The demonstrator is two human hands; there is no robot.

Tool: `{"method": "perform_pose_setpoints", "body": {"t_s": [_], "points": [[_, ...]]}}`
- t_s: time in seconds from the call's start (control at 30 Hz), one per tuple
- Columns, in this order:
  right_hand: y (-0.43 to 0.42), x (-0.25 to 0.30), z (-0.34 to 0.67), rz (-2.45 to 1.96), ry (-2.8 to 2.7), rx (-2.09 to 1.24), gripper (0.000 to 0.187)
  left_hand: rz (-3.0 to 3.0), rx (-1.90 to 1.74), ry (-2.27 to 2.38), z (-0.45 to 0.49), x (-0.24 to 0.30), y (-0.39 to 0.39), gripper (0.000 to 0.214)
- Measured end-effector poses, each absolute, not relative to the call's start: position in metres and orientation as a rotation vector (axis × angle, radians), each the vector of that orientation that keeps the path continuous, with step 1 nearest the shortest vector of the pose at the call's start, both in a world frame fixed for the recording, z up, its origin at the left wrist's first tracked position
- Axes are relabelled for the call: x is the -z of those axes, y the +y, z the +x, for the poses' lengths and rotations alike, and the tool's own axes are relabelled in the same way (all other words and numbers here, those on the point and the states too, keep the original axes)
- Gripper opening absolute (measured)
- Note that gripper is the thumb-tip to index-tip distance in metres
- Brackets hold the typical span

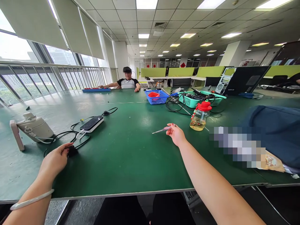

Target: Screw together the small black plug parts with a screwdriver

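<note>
In the head view my right hand (176, 134) is closed around the handle of a thin screwdriver (159, 130). Its metal shaft points left, just above or on the green table; I cannot tell which. My left hand (55, 159) is closed at the thumb and fingers on a small black block (72, 151), perhaps a plug or adapter, partly hidden by the fingers. A black cable (61, 136) loops behind that hand. Beyond it lies a white power bank with a dark top (91, 123), a short white lead attached.
The green table (131, 168) bears a beige bottle-like device (35, 126), a red-lidded glass jug (199, 120), a blue basket (156, 97), a teal basket (191, 101) of cables, a computer case (246, 80) and a dark blue bag (276, 131). Another person (128, 83) sits at the far end.
</note>
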State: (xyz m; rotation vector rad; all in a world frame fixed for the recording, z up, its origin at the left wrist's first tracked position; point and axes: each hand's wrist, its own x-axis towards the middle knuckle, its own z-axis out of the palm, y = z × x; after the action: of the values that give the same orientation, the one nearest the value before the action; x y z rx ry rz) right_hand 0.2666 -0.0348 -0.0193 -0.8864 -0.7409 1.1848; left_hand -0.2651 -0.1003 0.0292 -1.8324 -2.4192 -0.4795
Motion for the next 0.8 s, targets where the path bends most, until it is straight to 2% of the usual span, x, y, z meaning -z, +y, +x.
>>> {"method": "perform_pose_setpoints", "body": {"t_s": [0.4,0.8], "points": [[-0.035,0.021,0.266,-0.893,-0.779,-1.176,0.021,-2.061,0.325,-2.234,-0.283,-0.023,-0.097,0.055],[-0.035,0.021,0.266,-0.908,-0.809,-1.161,0.023,-2.105,-0.121,-2.074,-0.299,-0.035,-0.089,0.05]]}}
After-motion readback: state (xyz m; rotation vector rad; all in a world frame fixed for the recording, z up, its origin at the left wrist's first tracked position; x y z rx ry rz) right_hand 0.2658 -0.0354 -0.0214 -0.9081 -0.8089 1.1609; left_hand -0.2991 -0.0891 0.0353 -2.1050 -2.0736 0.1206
